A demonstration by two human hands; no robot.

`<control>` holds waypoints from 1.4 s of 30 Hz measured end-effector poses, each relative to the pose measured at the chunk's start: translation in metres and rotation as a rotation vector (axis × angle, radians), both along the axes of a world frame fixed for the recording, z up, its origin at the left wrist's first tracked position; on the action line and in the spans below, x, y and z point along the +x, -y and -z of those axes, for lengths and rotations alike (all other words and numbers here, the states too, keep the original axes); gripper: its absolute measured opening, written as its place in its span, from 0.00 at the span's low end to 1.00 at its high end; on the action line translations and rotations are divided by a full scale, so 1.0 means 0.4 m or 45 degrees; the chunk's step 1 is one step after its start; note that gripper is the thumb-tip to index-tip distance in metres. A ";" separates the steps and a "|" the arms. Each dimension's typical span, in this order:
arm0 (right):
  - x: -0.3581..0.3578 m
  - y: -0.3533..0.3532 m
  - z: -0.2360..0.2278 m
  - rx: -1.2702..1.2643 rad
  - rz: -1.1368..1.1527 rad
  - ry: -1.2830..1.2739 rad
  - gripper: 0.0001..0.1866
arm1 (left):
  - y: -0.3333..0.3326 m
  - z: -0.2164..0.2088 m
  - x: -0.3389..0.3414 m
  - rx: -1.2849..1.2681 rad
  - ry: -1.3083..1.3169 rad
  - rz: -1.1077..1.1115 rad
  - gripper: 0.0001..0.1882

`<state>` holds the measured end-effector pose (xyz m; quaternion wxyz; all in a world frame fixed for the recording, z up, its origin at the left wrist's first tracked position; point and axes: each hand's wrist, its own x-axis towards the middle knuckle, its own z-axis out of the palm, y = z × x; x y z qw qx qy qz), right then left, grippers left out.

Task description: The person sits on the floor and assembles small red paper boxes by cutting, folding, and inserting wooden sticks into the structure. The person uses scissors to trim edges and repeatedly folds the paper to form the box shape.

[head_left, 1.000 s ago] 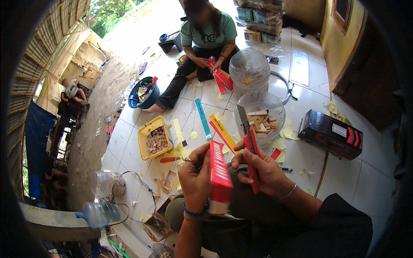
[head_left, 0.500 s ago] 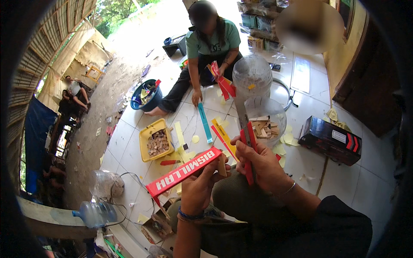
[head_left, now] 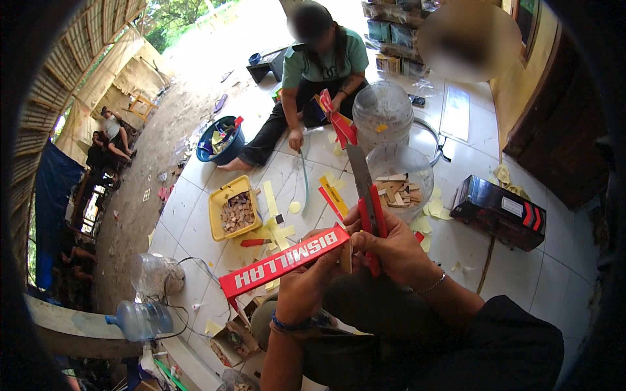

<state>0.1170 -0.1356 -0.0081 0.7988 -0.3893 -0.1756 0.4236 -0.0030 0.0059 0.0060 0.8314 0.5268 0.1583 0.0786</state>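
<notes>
My left hand (head_left: 301,287) is closed around a long red printed sleeve (head_left: 280,262) with white lettering, which slants up toward the right. A small flat piece of wood (head_left: 347,255) shows at the sleeve's right end, by my left fingers. My right hand (head_left: 398,253) grips a red-handled cutter knife (head_left: 372,212); its broad grey blade points up and away from me. The fingertips of both hands meet near the wood piece. Part of the sleeve's underside is hidden by my left hand.
Opposite me, a person in a green shirt holds red strips (head_left: 342,124) and a blue-green strip (head_left: 305,182). Around lie a yellow tub of wood blocks (head_left: 213,218), a clear tub with wood pieces (head_left: 427,173), a black box (head_left: 499,212), a blue bucket (head_left: 225,158) and yellow paper scraps.
My right hand and the knife have moved left and down to my left hand. The sleeve's right end has shifted slightly right. The other person's blue-green strip has turned edge-on.
</notes>
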 end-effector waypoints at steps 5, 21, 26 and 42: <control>-0.003 0.008 -0.013 -0.017 -0.009 0.051 0.18 | 0.005 -0.005 -0.004 0.073 0.053 -0.013 0.15; -0.032 -0.002 -0.036 -0.137 -0.013 0.263 0.16 | -0.007 -0.006 -0.033 0.201 0.224 -0.065 0.13; -0.030 -0.005 -0.037 -0.047 -0.097 0.179 0.16 | -0.004 -0.015 -0.032 0.239 0.181 -0.073 0.14; -0.043 -0.009 -0.026 0.021 0.086 0.240 0.12 | 0.011 -0.026 -0.003 0.130 0.062 -0.226 0.17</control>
